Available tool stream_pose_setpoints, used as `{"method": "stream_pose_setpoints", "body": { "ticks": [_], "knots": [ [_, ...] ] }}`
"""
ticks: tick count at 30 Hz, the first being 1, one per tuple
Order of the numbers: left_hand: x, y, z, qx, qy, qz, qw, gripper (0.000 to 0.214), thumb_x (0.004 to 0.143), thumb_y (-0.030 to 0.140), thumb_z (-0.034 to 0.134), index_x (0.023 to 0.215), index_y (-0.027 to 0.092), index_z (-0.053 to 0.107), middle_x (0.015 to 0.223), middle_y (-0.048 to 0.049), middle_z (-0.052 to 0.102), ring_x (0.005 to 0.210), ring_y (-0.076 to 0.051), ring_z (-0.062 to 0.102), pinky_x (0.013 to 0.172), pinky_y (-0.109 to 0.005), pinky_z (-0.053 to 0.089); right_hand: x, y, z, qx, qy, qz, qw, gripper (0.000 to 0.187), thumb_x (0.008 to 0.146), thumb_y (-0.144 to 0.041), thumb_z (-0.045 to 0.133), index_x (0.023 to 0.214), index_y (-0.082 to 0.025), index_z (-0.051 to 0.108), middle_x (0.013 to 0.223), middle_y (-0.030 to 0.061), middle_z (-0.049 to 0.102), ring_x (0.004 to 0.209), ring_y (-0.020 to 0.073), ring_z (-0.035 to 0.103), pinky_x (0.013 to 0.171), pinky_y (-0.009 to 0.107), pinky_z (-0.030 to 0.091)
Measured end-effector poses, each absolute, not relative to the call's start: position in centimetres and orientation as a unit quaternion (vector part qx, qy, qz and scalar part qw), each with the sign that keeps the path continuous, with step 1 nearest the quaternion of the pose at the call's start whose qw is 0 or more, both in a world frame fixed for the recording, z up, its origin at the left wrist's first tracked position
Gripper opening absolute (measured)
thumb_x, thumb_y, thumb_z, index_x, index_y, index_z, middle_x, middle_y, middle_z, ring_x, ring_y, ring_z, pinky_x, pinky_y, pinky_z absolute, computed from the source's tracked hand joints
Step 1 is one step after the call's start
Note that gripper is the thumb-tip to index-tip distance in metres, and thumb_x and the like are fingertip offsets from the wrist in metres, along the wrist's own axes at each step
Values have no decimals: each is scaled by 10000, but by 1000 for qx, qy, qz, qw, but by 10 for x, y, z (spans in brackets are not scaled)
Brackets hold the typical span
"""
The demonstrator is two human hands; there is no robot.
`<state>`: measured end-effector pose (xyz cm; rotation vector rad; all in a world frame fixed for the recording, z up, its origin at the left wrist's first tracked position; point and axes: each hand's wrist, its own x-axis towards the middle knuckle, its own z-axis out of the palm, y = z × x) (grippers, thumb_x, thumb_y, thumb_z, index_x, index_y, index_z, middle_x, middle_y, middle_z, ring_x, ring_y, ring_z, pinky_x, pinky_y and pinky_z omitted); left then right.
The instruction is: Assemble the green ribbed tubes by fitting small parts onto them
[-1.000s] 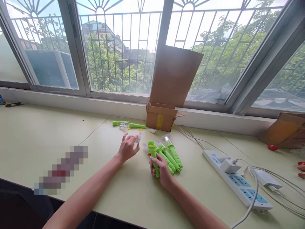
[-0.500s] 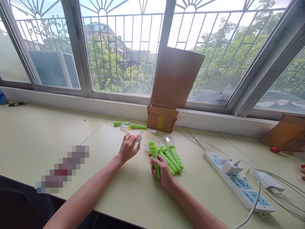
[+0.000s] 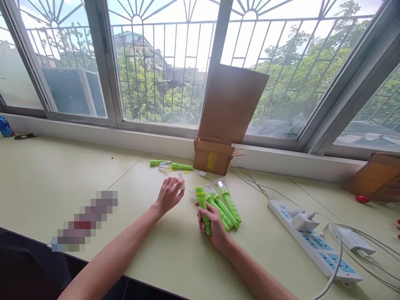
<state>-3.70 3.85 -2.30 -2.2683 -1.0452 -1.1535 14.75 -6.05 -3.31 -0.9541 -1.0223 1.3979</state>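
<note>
The table [image 3: 78, 166] bears a box [image 3: 212, 160] near green tubes [image 3: 231, 207].

carton [image 3: 211, 159] behind clustered tubes [image 3: 231, 207], power strip [image 3: 312, 242] to their right

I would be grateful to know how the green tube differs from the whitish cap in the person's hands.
The tube is bright green; the cap is whitish. The tube is clearly longer than the cap. The right hand wraps around the tube, while the left hand pinches the cap. Both are hand-held.
</note>
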Motion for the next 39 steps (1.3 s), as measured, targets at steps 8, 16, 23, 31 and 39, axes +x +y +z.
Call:
{"method": "stream_pose_setpoints", "body": {
  "ticks": [8, 16, 23, 31, 39],
  "knots": [
    [-37, 39, -24, -812, -374, -407, 189, 370, 851, 214, 559, 1219, 214, 530, 936, -79, 567, 873, -230, 530, 781, -359, 442, 146, -62, -31, -402, -434, 592, 547, 265, 777, -314, 626, 997, -174, 583, 577, -61, 486, 374, 57, 382, 352, 185, 297],
    [-37, 39, -24, -807, -380, -424, 160, 359, 860, 212, 549, 1219, 198, 522, 971, -92, 569, 940, -242, 533, 836, -379, 454, 147, -62, -30, -399, -440, 590, 547, 226, 784, -298, 613, 973, -181, 575, 574, -62, 487, 367, 58, 376, 352, 188, 298],
    [-36, 35, -22, -812, -367, -435, 129, 475, 870, 274, 548, 1325, 208, 430, 1096, -117, 563, 1059, -265, 529, 905, -413, 441, 146, -61, -29, -399, -437, 595, 544, 248, 776, -304, 621, 987, -182, 575, 574, -64, 488, 368, 59, 374, 353, 187, 299],
    [-35, 34, -22, -811, -366, -440, 120, 513, 863, 239, 535, 1357, 207, 399, 1116, -123, 568, 1082, -272, 528, 911, -430, 433, 146, -63, -27, -409, -435, 592, 541, 297, 744, -341, 637, 983, -178, 573, 573, -59, 490, 372, 59, 371, 350, 188, 294],
    [-35, 33, -20, -809, -373, -440, 114, 524, 848, 201, 521, 1355, 210, 388, 1137, -125, 554, 1088, -275, 518, 920, -431, 418, 145, -63, -27, -408, -438, 592, 540, 330, 731, -346, 643, 1004, -173, 576, 567, -61, 490, 366, 59, 365, 350, 192, 292]
  ]
}}
